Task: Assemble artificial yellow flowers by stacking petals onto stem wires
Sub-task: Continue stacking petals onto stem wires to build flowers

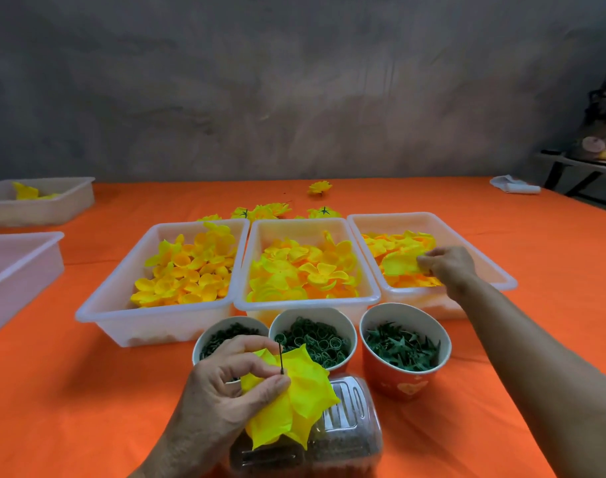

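My left hand is close in, fingers clenched around a half-built yellow flower, thumb and forefinger pinching it right at the base of the stem wire. The wire pokes up dark and thin just above my fingertips, and the petals fan out below and to the right of them. Under the flower lies a clear plastic container. Just beyond my knuckles stand three cups of green parts. My right hand is stretched out into the right-hand tray, fingertips closed on a pale yellow petal on top of the heap there. Left of those fingers sit the middle tray and the left tray, both full of yellow petals, on the orange cloth.
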A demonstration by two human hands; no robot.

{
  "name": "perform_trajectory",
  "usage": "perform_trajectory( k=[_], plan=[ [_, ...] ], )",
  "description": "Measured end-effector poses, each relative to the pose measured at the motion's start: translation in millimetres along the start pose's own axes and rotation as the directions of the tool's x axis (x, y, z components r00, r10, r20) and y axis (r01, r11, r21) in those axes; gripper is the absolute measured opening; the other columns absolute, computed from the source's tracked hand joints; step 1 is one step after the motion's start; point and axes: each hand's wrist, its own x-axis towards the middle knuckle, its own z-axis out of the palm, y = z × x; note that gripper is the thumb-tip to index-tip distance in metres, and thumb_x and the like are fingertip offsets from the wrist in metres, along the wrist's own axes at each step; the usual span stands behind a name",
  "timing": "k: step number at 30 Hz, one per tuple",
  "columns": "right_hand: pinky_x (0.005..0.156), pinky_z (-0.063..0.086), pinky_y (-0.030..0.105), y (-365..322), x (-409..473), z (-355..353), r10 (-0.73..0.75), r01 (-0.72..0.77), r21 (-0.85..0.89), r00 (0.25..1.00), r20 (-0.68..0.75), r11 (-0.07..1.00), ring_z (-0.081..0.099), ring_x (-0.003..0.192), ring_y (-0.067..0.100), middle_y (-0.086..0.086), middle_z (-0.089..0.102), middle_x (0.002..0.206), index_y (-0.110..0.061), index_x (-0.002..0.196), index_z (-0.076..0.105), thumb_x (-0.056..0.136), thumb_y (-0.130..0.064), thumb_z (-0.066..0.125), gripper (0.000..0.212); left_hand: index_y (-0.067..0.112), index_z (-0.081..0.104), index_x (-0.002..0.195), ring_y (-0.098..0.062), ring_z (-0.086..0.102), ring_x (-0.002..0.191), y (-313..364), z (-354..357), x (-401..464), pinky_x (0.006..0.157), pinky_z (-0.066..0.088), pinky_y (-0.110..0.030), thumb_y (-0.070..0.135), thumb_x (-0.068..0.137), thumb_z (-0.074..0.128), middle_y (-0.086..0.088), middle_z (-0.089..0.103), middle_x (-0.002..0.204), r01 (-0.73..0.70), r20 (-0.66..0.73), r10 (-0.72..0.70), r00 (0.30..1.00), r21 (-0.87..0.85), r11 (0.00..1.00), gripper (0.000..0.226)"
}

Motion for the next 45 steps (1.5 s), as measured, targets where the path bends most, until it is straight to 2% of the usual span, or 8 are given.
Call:
perform_trajectory(
  k=[5,11,17,24,27,34,40,45],
  plan=[
    [0.04,0.04,0.022,-1,-6,-8,0.03,-0.026,0.191,0.999,-0.021,0.981,0.059,0.056,0.022,0.012,0.057,0.071,-0.011,0.067,0.054,0.078,0.001,0.072,0.024,0.022,0.073,0.056,-0.012,0.067,0.079,4,3,-1,0.048,0.044,-0.021,0.021,0.062,0.075,0.002,0.069,0.1,-0.001,-0.017,0.001,1.0,0.011,1.0,0.006],
    [0.054,0.045,0.027,-4,-15,0,0.017,-0.03,0.328,0.999,0.043,0.944,0.056,0.067,0.022,0.012,0.059,0.078,-0.009,0.073,0.057,0.071,0.009,0.074,0.024,0.019,0.073,0.058,-0.007,0.065,0.081,5,2,-2,0.048,0.044,-0.02,0.02,0.063,0.075,0.004,0.069,0.099,0.01,0.001,-0.01,1.0,0.024,1.0,0.005],
    [0.039,0.047,0.016,-4,-13,8,0.001,-0.012,0.414,1.0,0.027,0.91,0.057,0.037,0.003,0.009,0.059,0.067,-0.008,0.077,0.059,0.08,-0.002,0.071,0.014,0.022,0.073,0.057,-0.007,0.066,0.081,5,3,-3,0.05,0.045,-0.017,0.021,0.063,0.075,0.004,0.069,0.099,0.007,-0.015,-0.006,1.0,0.037,0.999,0.006],
    [0.034,0.039,0.015,-6,-19,11,-0.029,0.042,0.346,0.999,-0.042,0.937,0.045,0.044,0.016,0.005,0.051,0.057,-0.013,0.064,0.053,0.077,-0.015,0.077,0.027,0.021,0.073,0.057,-0.011,0.067,0.084,2,2,-1,0.049,0.047,-0.022,0.022,0.062,0.075,0.003,0.07,0.098,0.004,0.003,-0.004,1.0,0.022,1.0,0.005],
    [0.041,0.037,0.021,-10,-25,11,-0.082,0.099,0.325,0.994,-0.068,0.941,0.039,0.047,0.015,0.004,0.045,0.055,-0.012,0.06,0.05,0.077,-0.02,0.077,0.033,0.019,0.074,0.059,-0.006,0.066,0.086,2,1,-1,0.051,0.047,-0.017,0.021,0.063,0.076,0.003,0.069,0.099,0.0,0.021,0.0,1.0,0.018,1.0,0.005],
    [0.056,0.04,0.025,-31,-61,19,-0.176,0.108,0.423,0.976,0.125,0.9,0.05,0.062,0.011,-0.001,0.058,0.072,-0.012,0.091,0.064,0.088,-0.012,0.064,0.004,0.017,0.077,0.07,-0.013,0.063,0.083,2,-3,-2,0.059,0.046,-0.039,0.027,0.065,0.081,0.006,0.068,0.101,0.071,0.059,-0.069,0.996,-0.024,0.997,0.012],
    [0.056,0.049,0.02,-55,-113,17,-0.239,0.079,0.468,0.926,0.293,0.88,0.065,0.061,0.009,0.001,0.068,0.074,-0.017,0.084,0.067,0.086,-0.014,0.065,0.004,0.024,0.077,0.071,-0.002,0.062,0.097,5,-4,-4,0.063,0.051,-0.027,0.027,0.067,0.076,0.015,0.068,0.097,0.077,0.066,-0.077,0.995,-0.002,0.997,0.005],
    [0.048,0.048,0.016,-67,-148,19,-0.339,0.073,0.553,0.854,0.396,0.83,0.064,0.052,0.008,-0.001,0.069,0.062,-0.007,0.084,0.066,0.083,-0.007,0.064,0.003,0.033,0.077,0.071,-0.002,0.06,0.103,4,-7,-3,0.072,0.053,-0.022,0.031,0.069,0.074,0.018,0.067,0.1,0.042,0.053,-0.045,0.998,0.06,0.997,0.004]
  ],
)
